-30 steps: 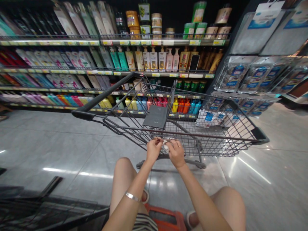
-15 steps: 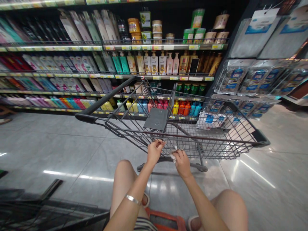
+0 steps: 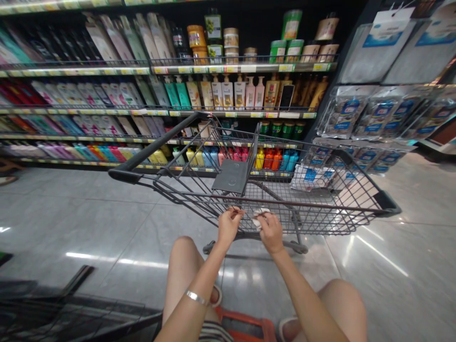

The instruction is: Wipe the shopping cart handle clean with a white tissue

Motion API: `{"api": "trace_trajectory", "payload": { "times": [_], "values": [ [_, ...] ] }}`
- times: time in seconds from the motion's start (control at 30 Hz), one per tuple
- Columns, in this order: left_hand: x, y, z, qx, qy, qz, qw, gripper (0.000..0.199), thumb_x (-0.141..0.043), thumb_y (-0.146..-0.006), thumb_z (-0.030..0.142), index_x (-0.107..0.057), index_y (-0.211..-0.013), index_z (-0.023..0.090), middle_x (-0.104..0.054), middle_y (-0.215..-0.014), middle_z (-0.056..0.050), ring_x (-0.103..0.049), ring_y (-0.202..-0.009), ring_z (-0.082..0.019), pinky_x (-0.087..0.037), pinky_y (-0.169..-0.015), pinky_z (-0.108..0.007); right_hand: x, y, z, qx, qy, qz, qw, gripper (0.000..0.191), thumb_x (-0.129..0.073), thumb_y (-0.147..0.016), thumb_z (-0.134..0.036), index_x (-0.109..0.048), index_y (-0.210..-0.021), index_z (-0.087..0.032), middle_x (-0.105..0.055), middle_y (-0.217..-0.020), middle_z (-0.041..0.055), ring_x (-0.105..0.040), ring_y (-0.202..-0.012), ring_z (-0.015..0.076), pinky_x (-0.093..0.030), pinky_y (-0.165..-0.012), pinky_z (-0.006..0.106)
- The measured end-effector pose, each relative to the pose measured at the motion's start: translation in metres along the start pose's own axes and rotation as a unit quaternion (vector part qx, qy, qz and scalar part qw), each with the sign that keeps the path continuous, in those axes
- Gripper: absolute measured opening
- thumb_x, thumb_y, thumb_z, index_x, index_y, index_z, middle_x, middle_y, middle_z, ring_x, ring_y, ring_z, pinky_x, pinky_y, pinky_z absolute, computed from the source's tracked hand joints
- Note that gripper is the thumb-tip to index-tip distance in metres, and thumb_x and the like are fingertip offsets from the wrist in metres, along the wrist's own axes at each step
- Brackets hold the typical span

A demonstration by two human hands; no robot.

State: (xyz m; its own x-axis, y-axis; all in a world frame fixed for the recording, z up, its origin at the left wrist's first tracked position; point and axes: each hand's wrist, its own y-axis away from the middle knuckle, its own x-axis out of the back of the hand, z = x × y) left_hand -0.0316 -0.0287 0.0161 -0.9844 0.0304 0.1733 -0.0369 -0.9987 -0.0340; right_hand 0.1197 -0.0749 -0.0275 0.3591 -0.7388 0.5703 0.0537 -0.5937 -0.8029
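A crumpled white tissue [image 3: 256,222] is pinched in the fingers of the right hand [image 3: 272,233], in front of the near side of a shopping cart [image 3: 320,205]; whether it touches the cart's wires cannot be told. The left hand [image 3: 228,229] is just beside it, apart from the tissue, with thumb and fingertips drawn together; whether anything thin lies between them is too small to tell. Both forearms reach forward from the lower edge of the view, and a silver bracelet [image 3: 196,297] circles the left one. The cart stands broadside, its dark handle [image 3: 156,146] at the left end and a grey seat flap [image 3: 231,175] folded down inside, above the left hand. Below the arms are the person's two bare knees, a bit of striped clothing [image 3: 215,332] and an orange-red frame [image 3: 265,327] between the feet, on a shiny grey floor [image 3: 117,209]. A black wire structure [image 3: 85,308], blurred, fills the lower left corner. Beyond the cart, shelves [image 3: 89,112] carry rows of colourful bottles [image 3: 228,94], with stacked jars [image 3: 197,45] on a higher level. At the right, clear packages [image 3: 347,114] with blue labels hang in rows beside the shelves.
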Motion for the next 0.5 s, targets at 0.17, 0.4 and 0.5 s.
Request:
{"api": "trace_trajectory", "payload": {
  "times": [0.17, 0.4, 0.5],
  "values": [
    [-0.001, 0.000, -0.001, -0.003, -0.004, 0.009, 1.000, 0.023, -0.061, -0.068, 0.039, -0.057, -0.072, 0.017, -0.059, -0.061, 0.001, -0.060, -0.059, -0.015, -0.045, -0.043, -0.020, -0.010, 0.054, 0.018, -0.036, 0.019, -0.075, 0.996, 0.036, -0.042, -0.071, 0.002, -0.064, -0.093, -0.018, -0.055, -0.092, 0.0086, -0.047, -0.086, 0.0206, -0.045, -0.074, 0.032],
    [-0.002, 0.002, -0.002, 0.014, 0.012, 0.001, 1.000, 0.023, -0.061, -0.067, 0.038, -0.058, -0.072, 0.016, -0.062, -0.065, -0.001, -0.062, -0.062, -0.017, -0.046, -0.043, -0.020, 0.000, 0.091, 0.020, -0.129, -0.007, -0.084, 0.988, 0.041, -0.040, -0.063, 0.003, -0.062, -0.091, -0.018, -0.054, -0.092, 0.0077, -0.049, -0.087, 0.0218, -0.047, -0.071, 0.034],
    [-0.003, 0.004, -0.002, 0.021, 0.015, 0.001, 1.000, 0.022, -0.060, -0.068, 0.037, -0.059, -0.074, 0.015, -0.064, -0.070, -0.003, -0.064, -0.068, -0.019, -0.047, -0.044, -0.020, 0.011, 0.066, 0.011, -0.118, -0.036, -0.024, 0.992, 0.036, -0.041, -0.068, 0.000, -0.062, -0.093, -0.018, -0.054, -0.094, 0.0085, -0.050, -0.088, 0.0224, -0.048, -0.073, 0.038]
  ]
}}
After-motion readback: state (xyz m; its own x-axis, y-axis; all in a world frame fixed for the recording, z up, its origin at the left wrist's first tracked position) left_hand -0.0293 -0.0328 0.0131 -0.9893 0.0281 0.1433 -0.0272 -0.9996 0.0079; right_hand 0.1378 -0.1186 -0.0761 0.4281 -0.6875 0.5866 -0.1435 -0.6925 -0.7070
